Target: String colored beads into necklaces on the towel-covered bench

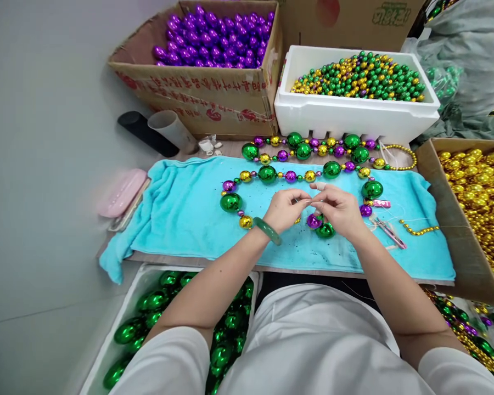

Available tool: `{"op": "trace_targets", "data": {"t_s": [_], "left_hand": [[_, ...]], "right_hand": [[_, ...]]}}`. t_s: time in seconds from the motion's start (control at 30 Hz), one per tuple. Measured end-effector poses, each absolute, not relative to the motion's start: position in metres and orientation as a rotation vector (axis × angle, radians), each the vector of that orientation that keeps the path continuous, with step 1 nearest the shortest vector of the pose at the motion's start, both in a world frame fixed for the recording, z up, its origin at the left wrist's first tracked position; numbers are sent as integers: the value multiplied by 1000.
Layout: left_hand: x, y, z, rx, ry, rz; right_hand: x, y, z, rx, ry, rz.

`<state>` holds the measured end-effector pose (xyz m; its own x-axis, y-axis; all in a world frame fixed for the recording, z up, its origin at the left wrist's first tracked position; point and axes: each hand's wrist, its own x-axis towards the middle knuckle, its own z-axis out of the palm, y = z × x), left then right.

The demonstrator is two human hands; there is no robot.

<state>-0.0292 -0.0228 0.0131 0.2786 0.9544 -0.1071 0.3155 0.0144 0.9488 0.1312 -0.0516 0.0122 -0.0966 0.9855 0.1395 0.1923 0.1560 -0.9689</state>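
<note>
My left hand [285, 209], with a green bangle [267, 230] at its wrist, is closed in a pinch over the blue towel [189, 214]. Opposite it, my right hand [336, 208] pinches too, and the fingertips almost meet on a thin pale string [311, 201]. Around both hands curves a bead strand with large green beads [267, 174], purple beads and gold beads [246, 176]. A purple bead [313, 221] and a green bead [325, 230] lie just below my right hand. Part of the strand is hidden behind the hands.
Thread snips [389, 231] and a short gold bead string [420, 230] lie on the right. Behind stand a carton [197, 104] of purple beads and a white foam box [354, 115] of mixed beads. A carton [456, 219] of gold beads borders the right; a pink case [123, 193] sits left.
</note>
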Motion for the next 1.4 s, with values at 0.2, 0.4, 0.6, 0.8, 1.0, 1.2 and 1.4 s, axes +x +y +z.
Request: {"op": "trace_targets", "data": {"t_s": [0.2,0.4,0.6,0.8,1.0,1.2,1.4], "left_hand": [[-28,-25,18,1206,1144,726],[-29,-25,17,1069,1138,786],[-29,-27,14,1218,1176,756],[-34,-29,8,1782,1285,703],[-45,-39,-5,2635,1263,713],[-53,-30,-12,2792,1208,797],[-53,-19,-29,2706,1097,894]], "right_hand": [[124,-45,11,-1248,-1212,1206],[123,-43,16,-1223,-1002,1397],[120,-42,12,-1289,-1031,1260],[118,-44,3,-1458,-1061,1053],[120,-42,-2,-1638,-1258,989],[130,-37,13,-1523,-1274,1601],[141,-30,16,-1203,-976,2023]]}}
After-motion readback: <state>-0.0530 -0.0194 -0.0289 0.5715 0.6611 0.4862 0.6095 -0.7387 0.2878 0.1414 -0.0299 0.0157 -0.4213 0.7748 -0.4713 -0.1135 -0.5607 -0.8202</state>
